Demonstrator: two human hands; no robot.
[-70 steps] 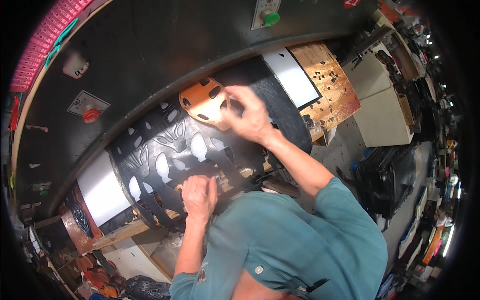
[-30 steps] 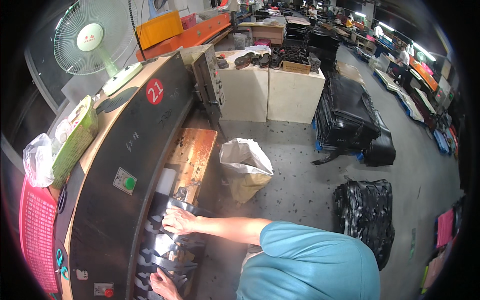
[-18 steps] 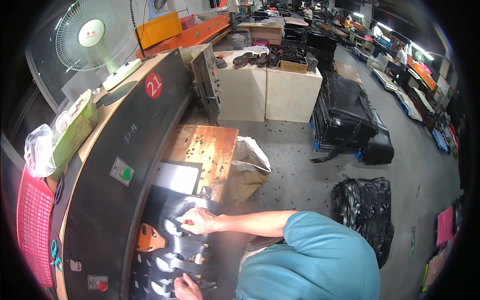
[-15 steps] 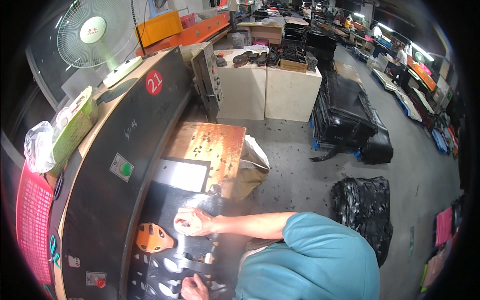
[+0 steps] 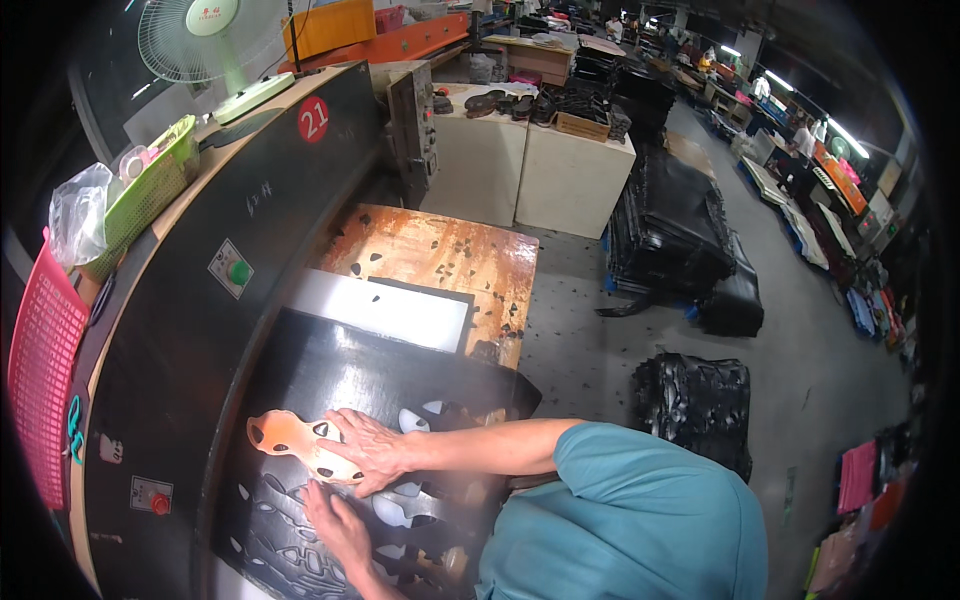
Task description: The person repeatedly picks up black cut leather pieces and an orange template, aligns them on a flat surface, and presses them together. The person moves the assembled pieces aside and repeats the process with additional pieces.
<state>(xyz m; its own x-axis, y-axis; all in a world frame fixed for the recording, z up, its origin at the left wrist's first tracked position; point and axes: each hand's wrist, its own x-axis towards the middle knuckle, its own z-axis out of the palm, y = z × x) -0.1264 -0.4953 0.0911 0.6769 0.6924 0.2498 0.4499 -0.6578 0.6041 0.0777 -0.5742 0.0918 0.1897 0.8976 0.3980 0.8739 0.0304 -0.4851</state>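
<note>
An orange cutting die with several dark openings rests on a black sheet on the work surface. My right hand grips the die's right end, its fingers over the edge. Just below, my left hand has its fingers bent against the die's lower edge; its fingertips are partly hidden. Around my hands, the sheet is full of cut-out holes, and the white surface shows through several of them. Outlines of curved shapes mark the sheet's lower left part.
A dark machine beam with a green button and a red button runs along my left. Beyond the sheet lie a white board and a wooden tabletop with black scraps. Stacked black sheets stand on the floor at right.
My right hand has come onto the die, which has turned and now lies nearer my hands. My left hand has moved up beside it. The view has shifted slightly.
</note>
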